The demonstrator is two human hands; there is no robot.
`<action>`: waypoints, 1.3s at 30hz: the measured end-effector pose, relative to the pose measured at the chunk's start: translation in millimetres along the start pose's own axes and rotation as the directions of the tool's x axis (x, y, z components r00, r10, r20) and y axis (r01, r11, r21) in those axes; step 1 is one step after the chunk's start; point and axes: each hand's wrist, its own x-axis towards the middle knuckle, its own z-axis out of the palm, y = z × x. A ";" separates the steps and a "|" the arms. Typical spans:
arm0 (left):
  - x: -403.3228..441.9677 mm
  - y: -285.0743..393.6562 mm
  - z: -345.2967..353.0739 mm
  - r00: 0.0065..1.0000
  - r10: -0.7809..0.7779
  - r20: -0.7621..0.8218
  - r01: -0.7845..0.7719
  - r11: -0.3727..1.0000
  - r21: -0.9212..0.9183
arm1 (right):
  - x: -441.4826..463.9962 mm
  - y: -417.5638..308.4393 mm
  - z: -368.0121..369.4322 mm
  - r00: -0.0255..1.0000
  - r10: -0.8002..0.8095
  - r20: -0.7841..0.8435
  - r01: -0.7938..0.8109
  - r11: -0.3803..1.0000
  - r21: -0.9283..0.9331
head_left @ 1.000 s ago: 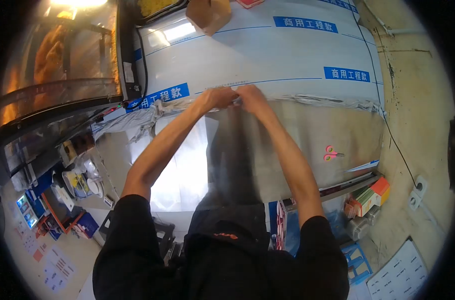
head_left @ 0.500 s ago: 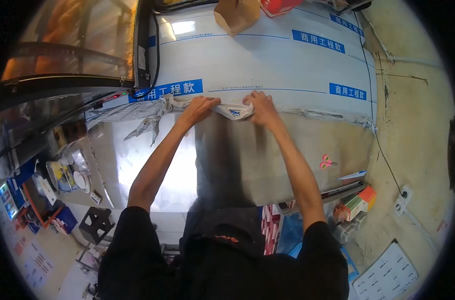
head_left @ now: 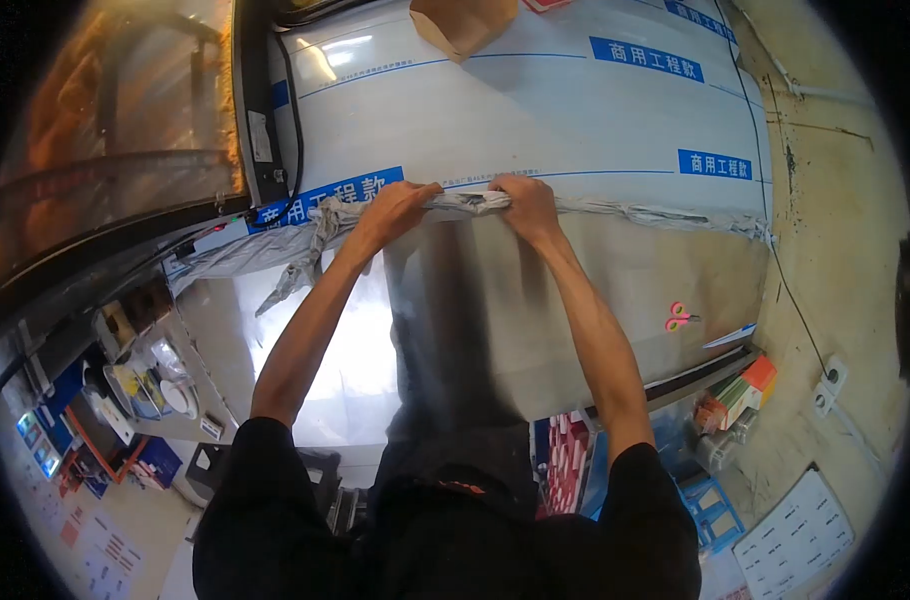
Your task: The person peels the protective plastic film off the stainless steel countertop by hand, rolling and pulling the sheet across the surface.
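Note:
A white protective film with blue printed labels [head_left: 515, 115] covers the far part of the metal surface [head_left: 595, 290]. Its near edge is bunched into a long crumpled roll [head_left: 645, 213] running left to right. My left hand [head_left: 397, 212] grips this roll left of centre, fingers curled over it. A short stretch to the right, my right hand [head_left: 527, 207] also has its fingers closed on the roll. Between the hands the film is gathered into a narrow twisted band. A loose crumpled end hangs down left of my left hand.
Pink scissors [head_left: 681, 317] lie on the metal at the right. A brown paper box [head_left: 463, 27] stands at the far edge. A lit glass cabinet [head_left: 115, 130] is at the left, and a wall socket [head_left: 830, 385] at the right.
My hands, close together at first, have moved apart along the film edge. The sagging, open fold between them half a second ago is now a tighter roll.

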 end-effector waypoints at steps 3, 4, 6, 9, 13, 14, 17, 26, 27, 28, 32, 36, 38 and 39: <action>5.6 -1.8 -4.8 0.999 -0.015 0.051 0.016 1.000 -0.023 | 5.6 7.3 -0.8 0.997 -0.049 -0.063 0.051 0.998 0.030; 7.0 -3.4 -4.7 0.998 -0.018 0.059 0.019 0.999 -0.025 | 8.2 9.9 -0.6 0.995 -0.064 -0.075 0.066 0.998 0.022; 12.7 -12.8 -5.7 0.997 0.076 0.026 -0.075 0.997 -0.029 | 10.9 7.2 -1.8 0.994 -0.084 -0.073 0.086 0.996 0.027; 13.1 -4.9 -14.6 0.996 0.086 0.020 -0.086 0.996 -0.007 | 27.1 -21.3 -29.9 0.995 0.093 0.028 -0.093 0.996 0.005; -1.2 1.9 -27.5 0.993 0.112 0.035 -0.108 0.990 -0.085 | 43.2 -92.1 -46.8 0.869 0.133 0.477 0.031 0.947 -0.320; -8.8 4.5 -24.5 0.993 0.118 0.020 -0.116 0.990 -0.080 | 40.4 -99.4 -41.0 0.845 0.138 0.516 0.145 0.871 -0.470; -25.9 13.8 -25.6 0.999 0.015 -0.043 -0.020 0.993 -0.120 | 2.9 -85.7 9.4 0.920 -0.136 0.369 0.181 0.980 -0.088; -118.8 -43.8 -33.1 0.950 -0.026 -0.310 0.100 0.970 0.223 | 22.2 -93.0 56.9 0.989 -0.134 0.067 0.127 0.987 0.094; -110.7 -50.5 -32.2 0.936 -0.056 -0.348 0.103 0.988 0.118 | 20.3 -101.7 51.1 0.990 -0.133 0.052 0.128 0.987 0.094; -104.8 -56.8 -32.4 0.921 -0.091 -0.380 0.105 0.994 0.015 | 19.3 -110.0 49.3 0.990 -0.133 0.037 0.129 0.987 0.099; -96.0 -59.2 -39.4 0.920 -0.140 -0.367 0.106 0.988 -0.112 | 28.4 -126.2 63.7 0.970 -0.241 0.037 0.238 0.969 0.069; -95.9 -50.7 -55.0 0.938 -0.269 -0.216 0.239 0.958 -0.157 | 40.5 -120.7 69.0 0.954 -0.074 0.290 0.056 0.996 0.068; -93.8 -28.9 -78.2 0.893 -0.446 0.066 0.441 0.836 -0.327 | 26.2 -115.4 76.1 0.964 -0.083 0.251 0.057 0.992 0.111; -96.8 -34.2 -71.2 0.889 -0.451 0.073 0.448 0.829 -0.335 | 21.6 -113.8 82.3 0.980 -0.058 0.192 0.030 0.989 0.148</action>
